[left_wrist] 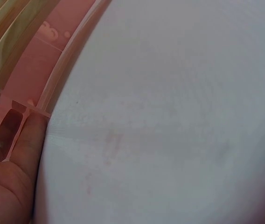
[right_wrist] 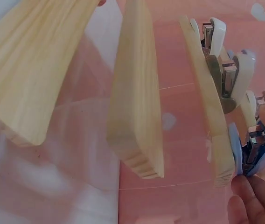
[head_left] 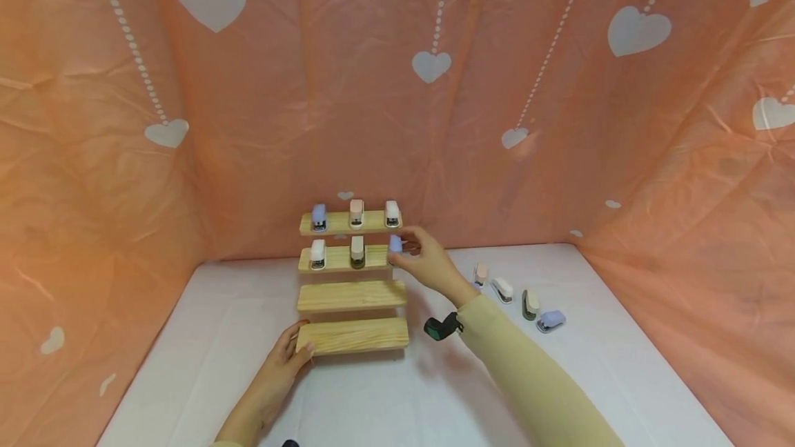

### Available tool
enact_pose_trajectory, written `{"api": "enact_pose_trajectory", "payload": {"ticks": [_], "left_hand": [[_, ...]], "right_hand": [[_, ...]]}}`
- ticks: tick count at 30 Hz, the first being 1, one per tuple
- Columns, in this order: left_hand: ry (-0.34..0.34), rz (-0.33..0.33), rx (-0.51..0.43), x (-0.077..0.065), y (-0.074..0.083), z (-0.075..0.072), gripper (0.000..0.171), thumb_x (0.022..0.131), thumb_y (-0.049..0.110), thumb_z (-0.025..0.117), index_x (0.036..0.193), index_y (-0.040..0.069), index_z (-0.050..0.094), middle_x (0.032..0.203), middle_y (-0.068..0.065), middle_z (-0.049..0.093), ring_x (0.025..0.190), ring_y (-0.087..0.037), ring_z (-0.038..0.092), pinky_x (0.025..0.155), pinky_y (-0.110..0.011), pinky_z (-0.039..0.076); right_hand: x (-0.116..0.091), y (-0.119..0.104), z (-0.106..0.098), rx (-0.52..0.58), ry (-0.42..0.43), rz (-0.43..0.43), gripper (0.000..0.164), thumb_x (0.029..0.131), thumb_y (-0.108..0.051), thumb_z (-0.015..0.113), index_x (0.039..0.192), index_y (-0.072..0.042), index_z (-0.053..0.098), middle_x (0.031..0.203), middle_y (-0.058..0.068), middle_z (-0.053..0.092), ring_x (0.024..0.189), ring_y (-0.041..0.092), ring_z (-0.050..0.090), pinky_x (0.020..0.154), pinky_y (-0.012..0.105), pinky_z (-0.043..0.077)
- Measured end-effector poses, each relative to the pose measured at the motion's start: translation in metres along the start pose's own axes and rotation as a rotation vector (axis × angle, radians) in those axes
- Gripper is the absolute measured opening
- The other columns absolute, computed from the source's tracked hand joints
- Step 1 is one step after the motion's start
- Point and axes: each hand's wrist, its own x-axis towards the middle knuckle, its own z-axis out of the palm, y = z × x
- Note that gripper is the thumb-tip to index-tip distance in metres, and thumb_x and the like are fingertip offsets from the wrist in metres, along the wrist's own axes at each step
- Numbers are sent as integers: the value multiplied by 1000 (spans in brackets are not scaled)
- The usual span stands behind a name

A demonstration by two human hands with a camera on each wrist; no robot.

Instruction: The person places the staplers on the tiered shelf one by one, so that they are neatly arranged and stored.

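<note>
Fingers of the left hand [head_left: 273,372] are clamped on the left end of the lowest wooden board [head_left: 354,336]. Over on the right, some mini staplers [head_left: 502,290] lie scattered on the white tabletop [head_left: 211,336]. Further back, the right hand [head_left: 431,265] has its fingers pinching a purple stapler [head_left: 395,243] at the right end of the third board up [head_left: 338,259]; can't tell from here if it's fully resting. A white one [head_left: 318,254] and a cream-and-olive one [head_left: 357,252] share that board, three more staplers [head_left: 357,212] line the top board [head_left: 338,221], peachy heart-print cloth [head_left: 373,123] behind.
</note>
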Motion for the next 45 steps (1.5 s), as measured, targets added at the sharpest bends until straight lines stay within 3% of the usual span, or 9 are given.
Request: {"api": "enact_pose_trajectory", "payload": {"ticks": [15,21,23,28,34,45], "left_hand": [[-11,17,-4,0,-5,-1,64,99,24,57,151,15,22,158,-22,12,141,-37,25,109,-48,34],[-19,27,-2,1,-6,-2,64,98,25,57,151,14,22,158,-22,11,141,-37,23,110,-49,32],[-21,27,-6,1,-7,-2,63,99,24,57,151,14,22,158,-22,11,141,-37,23,110,-49,32],[-22,25,-18,1,-6,-1,63,99,22,56,151,14,22,158,-22,13,141,-37,25,110,-49,33],[-19,28,-15,0,-3,-2,64,98,23,58,150,13,22,158,-23,13,141,-36,24,110,-48,32],[-26,34,5,0,-1,-2,65,98,26,58,151,14,23,157,-23,14,142,-36,22,110,-48,32]], "right_hand": [[5,2,-1,79,-67,109,52,85,-28,76,127,-7,53,125,13,60,114,28,57,94,44,51],[0,3,-2,32,-68,98,52,84,-33,76,127,-14,53,125,5,60,114,23,56,95,42,49],[-2,6,-4,11,-74,77,56,85,-35,76,131,-13,52,129,8,58,117,26,55,97,44,47],[-15,14,-17,-48,-69,66,59,86,-38,74,135,-13,50,134,8,54,121,30,52,99,44,44],[-38,30,-40,-141,-29,144,64,83,-50,73,134,-20,49,133,1,54,119,23,53,97,41,46],[-75,69,-74,-188,19,241,66,84,-46,74,136,-15,49,138,11,52,121,29,52,98,47,46]]}}
